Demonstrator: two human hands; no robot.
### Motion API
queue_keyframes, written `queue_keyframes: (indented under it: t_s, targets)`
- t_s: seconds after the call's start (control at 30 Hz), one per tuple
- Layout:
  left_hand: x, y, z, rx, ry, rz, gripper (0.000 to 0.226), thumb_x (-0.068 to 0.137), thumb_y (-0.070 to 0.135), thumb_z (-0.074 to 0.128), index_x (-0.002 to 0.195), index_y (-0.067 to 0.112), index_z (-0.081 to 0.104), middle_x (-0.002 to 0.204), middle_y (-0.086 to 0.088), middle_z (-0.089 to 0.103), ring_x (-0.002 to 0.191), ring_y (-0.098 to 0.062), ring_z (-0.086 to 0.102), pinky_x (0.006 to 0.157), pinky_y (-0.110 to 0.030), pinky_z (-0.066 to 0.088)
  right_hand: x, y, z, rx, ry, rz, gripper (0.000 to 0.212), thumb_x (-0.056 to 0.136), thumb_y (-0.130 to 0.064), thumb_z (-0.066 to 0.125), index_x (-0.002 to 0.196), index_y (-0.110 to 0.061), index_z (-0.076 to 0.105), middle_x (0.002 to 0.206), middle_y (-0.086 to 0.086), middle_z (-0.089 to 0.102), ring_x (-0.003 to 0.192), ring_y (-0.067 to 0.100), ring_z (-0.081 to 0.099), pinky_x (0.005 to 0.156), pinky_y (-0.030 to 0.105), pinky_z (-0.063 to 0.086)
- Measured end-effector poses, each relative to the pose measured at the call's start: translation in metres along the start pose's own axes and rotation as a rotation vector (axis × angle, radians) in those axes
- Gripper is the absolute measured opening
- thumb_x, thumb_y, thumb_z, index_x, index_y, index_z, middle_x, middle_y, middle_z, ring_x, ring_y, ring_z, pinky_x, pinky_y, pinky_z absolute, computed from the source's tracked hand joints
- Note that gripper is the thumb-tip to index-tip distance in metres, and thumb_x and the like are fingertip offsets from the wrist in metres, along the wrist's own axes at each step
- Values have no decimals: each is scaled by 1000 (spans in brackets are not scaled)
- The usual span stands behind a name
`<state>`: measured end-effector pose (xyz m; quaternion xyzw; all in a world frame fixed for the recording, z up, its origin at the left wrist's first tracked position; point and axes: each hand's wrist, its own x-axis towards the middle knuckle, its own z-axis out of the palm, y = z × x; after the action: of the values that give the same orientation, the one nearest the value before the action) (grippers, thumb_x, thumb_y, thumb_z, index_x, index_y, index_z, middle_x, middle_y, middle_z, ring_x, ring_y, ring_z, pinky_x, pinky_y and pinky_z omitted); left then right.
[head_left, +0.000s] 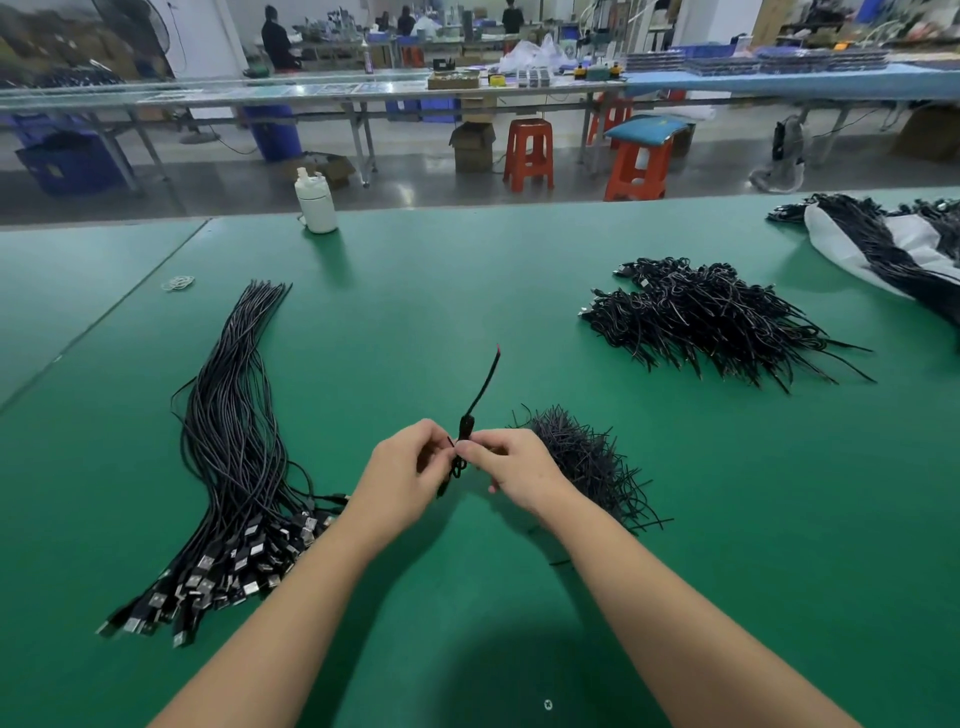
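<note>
A folded black cable (464, 428) is held upright over the green table (675, 519), its free end with a red tip rising up and to the right. My left hand (402, 478) pinches the folded bundle from the left. My right hand (511, 467) pinches it from the right, along with a thin black tie at its middle. Just right of my right hand lies a heap of short black twist ties (587, 457). A long sheaf of straight black USB cables (234, 447) lies at the left, plugs toward me.
A pile of bundled black cables (711, 317) lies at the right middle. More cables on a white bag (893, 249) sit at the far right. A white bottle (315, 200) stands at the table's far edge, and rubber bands (178, 282) lie at the far left.
</note>
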<state>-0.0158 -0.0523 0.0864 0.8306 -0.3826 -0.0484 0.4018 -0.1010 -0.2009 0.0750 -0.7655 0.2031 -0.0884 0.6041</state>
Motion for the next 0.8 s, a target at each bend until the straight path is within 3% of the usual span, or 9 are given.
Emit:
queue_keyframes:
  t_s: [0.1, 0.17, 0.3, 0.37, 0.43, 0.5, 0.63, 0.8]
  targets:
    - [0, 3, 2, 67, 5, 59, 9, 92, 18, 64, 84, 18, 59, 72, 6, 63, 67, -14, 57, 66, -26, 46, -2, 0, 0, 33, 4, 23, 13, 93, -33, 67, 89, -26, 76, 77, -1, 63, 51, 1, 54, 55, 17, 49]
    - [0, 2, 2, 112, 1, 105, 8, 92, 16, 62, 86, 16, 59, 74, 6, 62, 69, -14, 55, 66, -27, 44, -4, 0, 2, 103, -2, 40, 18, 95, -29, 64, 91, -17, 76, 78, 3, 67, 59, 10, 61, 62, 27, 55]
    - [0, -1, 4, 222, -32, 219, 4, 94, 14, 60, 91, 16, 58, 83, 6, 60, 75, -16, 55, 70, -31, 46, -10, -1, 3, 234, -32, 118, 36, 102, -25, 52, 88, 5, 67, 58, 4, 60, 46, 9, 56, 48, 20, 48]
    - [-1, -3, 6, 264, -51, 264, 2, 96, 15, 57, 94, 15, 58, 88, 3, 60, 78, -20, 57, 71, -34, 48, -11, -2, 4, 254, -51, 135, 27, 103, -21, 50, 93, 0, 63, 58, 5, 57, 44, 9, 54, 45, 19, 46]
    - [-3, -5, 7, 273, -56, 279, 3, 97, 15, 56, 96, 14, 59, 90, 1, 61, 79, -22, 58, 71, -37, 49, -10, -2, 5, 296, -43, 151, 12, 102, -15, 51, 110, -8, 58, 71, 14, 59, 44, 11, 52, 44, 19, 44]
    - [-4, -5, 8, 241, -44, 280, 2, 96, 13, 59, 95, 13, 61, 89, 2, 62, 78, -19, 58, 72, -35, 49, -9, 0, 7, 325, -29, 156, 15, 102, -12, 51, 117, -12, 51, 74, 16, 62, 44, 12, 52, 45, 22, 44]
    - [-4, -4, 8, 139, -19, 202, 5, 93, 11, 64, 92, 15, 65, 84, 7, 64, 75, -9, 56, 73, -26, 47, -8, 5, 7, 321, -37, 97, 6, 103, -12, 49, 105, -8, 54, 64, 3, 67, 53, 14, 61, 64, 38, 54]
    - [-3, -3, 7, 122, -57, 124, 8, 91, 11, 64, 91, 19, 65, 81, 12, 62, 74, -6, 56, 73, -23, 45, -9, 6, 7, 357, -45, 67, 14, 104, -8, 45, 111, 0, 55, 74, 8, 68, 60, 17, 64, 66, 31, 61]
